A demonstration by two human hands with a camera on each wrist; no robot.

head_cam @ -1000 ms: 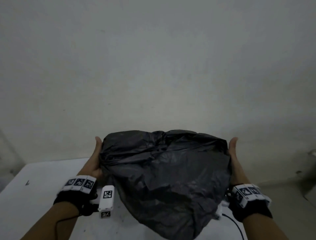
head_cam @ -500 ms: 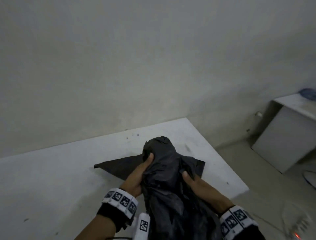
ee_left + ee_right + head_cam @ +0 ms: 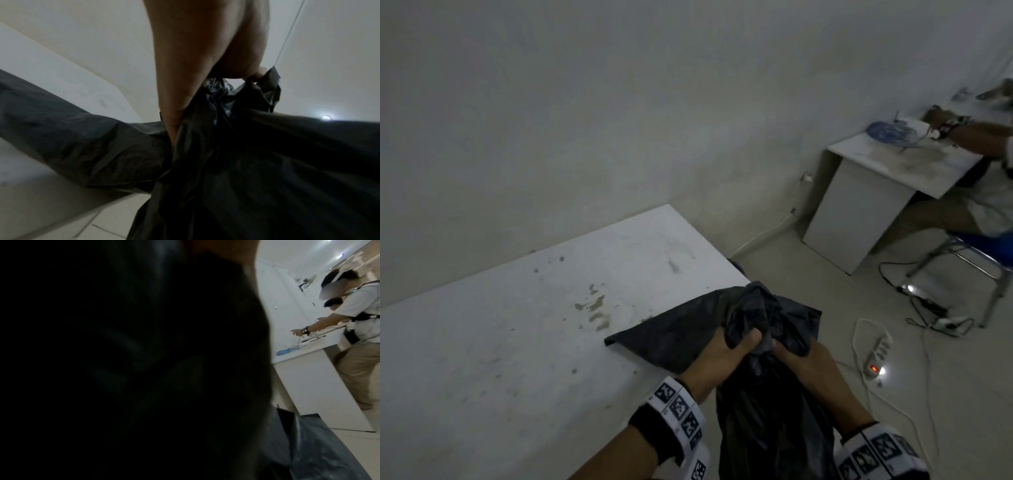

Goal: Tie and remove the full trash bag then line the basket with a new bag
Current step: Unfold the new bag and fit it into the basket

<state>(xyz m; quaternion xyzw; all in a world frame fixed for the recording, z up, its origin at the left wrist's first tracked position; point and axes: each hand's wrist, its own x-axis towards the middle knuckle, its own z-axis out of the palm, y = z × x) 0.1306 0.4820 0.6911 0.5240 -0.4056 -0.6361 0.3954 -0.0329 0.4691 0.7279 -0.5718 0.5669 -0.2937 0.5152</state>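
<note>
Two hands are clamped on the black trash bag point(image 3: 767, 404), close together at its gathered neck. The left hand point(image 3: 717, 359) curls round the bunched film from the left, thumb across the top; the right hand point(image 3: 808, 363) grips it from the right. The bag hangs near, off the right edge of the white table point(image 3: 517, 342), and a flat corner of it lies on the tabletop. The thin plastic looks soft, crumpling and slippery, likely to tear if yanked; best held low on the twisted neck, not by the loose frill above. Farther right, a power strip point(image 3: 876, 356) lies on the floor, and beyond it another person point(image 3: 976, 137) works at a small desk point(image 3: 859, 205).
</note>
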